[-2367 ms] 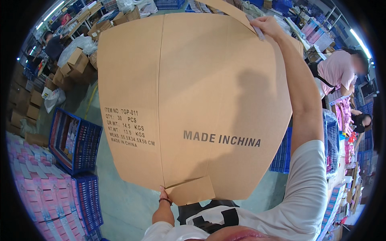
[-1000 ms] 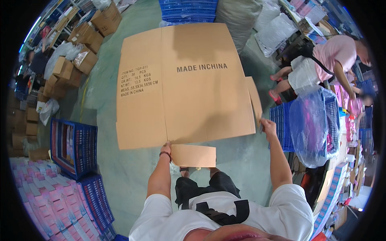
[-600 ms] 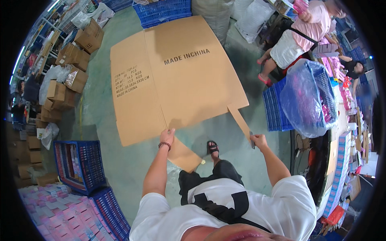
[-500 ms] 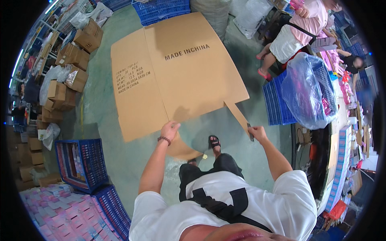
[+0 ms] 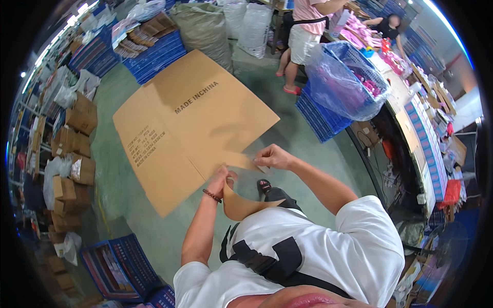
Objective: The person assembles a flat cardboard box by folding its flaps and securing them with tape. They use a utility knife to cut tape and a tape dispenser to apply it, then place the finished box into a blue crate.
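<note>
A large flattened brown cardboard sheet (image 5: 205,120), printed and creased down its middle, stretches out in front of me over the floor. My left hand (image 5: 220,182), with a beaded bracelet at the wrist, is closed on cardboard at the sheet's near edge. From that hand a curved cardboard strip (image 5: 244,207) hangs down and bends toward my waist. My right hand (image 5: 276,157) is closed in a pinch at the sheet's near right edge. Below its fingers shows a small, thin blade-like tool (image 5: 264,169), blurred, so its exact kind is unclear.
Blue crates (image 5: 154,56) and bulging sacks (image 5: 200,31) stand beyond the sheet. To the right are stacked blue crates (image 5: 321,115) under a plastic-lined basket, and a long worktable (image 5: 405,123). Another person (image 5: 303,41) stands there. Cartons (image 5: 74,190) line the left side.
My right hand has moved left, close to my left hand, bringing the thin tool along. The narrow strip at the sheet's right edge no longer sticks out. The view has turned rightward.
</note>
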The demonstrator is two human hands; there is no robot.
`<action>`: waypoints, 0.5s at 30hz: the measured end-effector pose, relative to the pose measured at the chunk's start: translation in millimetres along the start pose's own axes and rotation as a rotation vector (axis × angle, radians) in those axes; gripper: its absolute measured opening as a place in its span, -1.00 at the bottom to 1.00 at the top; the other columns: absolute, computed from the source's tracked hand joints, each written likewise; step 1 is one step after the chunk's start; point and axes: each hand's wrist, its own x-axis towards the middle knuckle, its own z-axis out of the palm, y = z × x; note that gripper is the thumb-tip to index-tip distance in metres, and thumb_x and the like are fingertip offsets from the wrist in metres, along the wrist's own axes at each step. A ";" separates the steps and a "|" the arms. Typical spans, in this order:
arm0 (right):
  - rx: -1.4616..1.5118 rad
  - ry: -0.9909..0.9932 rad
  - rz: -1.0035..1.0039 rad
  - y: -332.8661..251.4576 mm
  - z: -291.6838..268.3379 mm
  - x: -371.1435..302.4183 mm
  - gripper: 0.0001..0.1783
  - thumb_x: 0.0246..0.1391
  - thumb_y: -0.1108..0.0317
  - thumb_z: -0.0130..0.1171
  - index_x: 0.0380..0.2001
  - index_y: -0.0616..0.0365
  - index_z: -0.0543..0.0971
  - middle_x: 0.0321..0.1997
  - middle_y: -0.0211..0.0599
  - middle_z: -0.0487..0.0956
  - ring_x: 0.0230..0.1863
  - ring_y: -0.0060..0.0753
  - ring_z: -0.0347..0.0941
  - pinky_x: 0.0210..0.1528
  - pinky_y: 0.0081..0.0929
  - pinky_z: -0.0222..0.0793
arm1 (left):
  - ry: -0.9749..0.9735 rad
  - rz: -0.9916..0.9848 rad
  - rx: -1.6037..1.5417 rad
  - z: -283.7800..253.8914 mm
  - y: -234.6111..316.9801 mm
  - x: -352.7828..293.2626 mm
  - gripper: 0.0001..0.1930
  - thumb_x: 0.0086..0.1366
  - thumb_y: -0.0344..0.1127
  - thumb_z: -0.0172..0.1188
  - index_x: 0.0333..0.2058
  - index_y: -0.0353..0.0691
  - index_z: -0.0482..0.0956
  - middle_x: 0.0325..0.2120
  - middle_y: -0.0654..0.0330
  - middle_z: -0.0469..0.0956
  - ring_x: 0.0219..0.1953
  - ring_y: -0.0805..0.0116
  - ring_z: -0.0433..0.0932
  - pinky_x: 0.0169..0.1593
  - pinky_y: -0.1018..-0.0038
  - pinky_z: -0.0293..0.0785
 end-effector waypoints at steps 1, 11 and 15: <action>-0.032 0.002 0.012 2.4 -1.3 -3.6 -0.74 -0.01 0.21 0.19 -0.47 0.21 0.62 -0.61 -0.48 0.48 -0.52 -0.67 0.32 -0.47 -0.57 0.26 | 0.074 0.032 -0.028 -0.6 0.8 4.3 -0.57 0.20 0.13 0.12 -0.32 -0.16 0.42 -0.62 0.24 0.47 -0.80 0.54 0.26 -0.72 0.60 0.18; -0.227 -0.045 0.193 66.7 -53.3 66.7 -0.73 0.00 0.22 0.20 -0.44 0.26 0.62 -0.57 -0.36 0.55 -0.53 -0.60 0.35 -0.44 -0.54 0.31 | 0.473 0.050 -0.004 -30.4 37.5 68.2 -0.69 0.17 -0.08 0.23 -0.55 -0.18 0.46 -0.70 0.34 0.40 -0.72 0.56 0.31 -0.64 0.60 0.21; -0.225 -0.086 0.257 113.5 -70.4 122.8 -0.71 -0.07 0.19 0.19 -0.49 0.24 0.63 -0.59 -0.28 0.56 -0.54 -0.54 0.40 -0.45 -0.49 0.34 | 0.593 0.080 0.147 -66.2 46.3 87.7 -0.72 0.15 -0.12 0.26 -0.49 -0.23 0.51 -0.64 0.32 0.42 -0.63 0.56 0.34 -0.55 0.58 0.26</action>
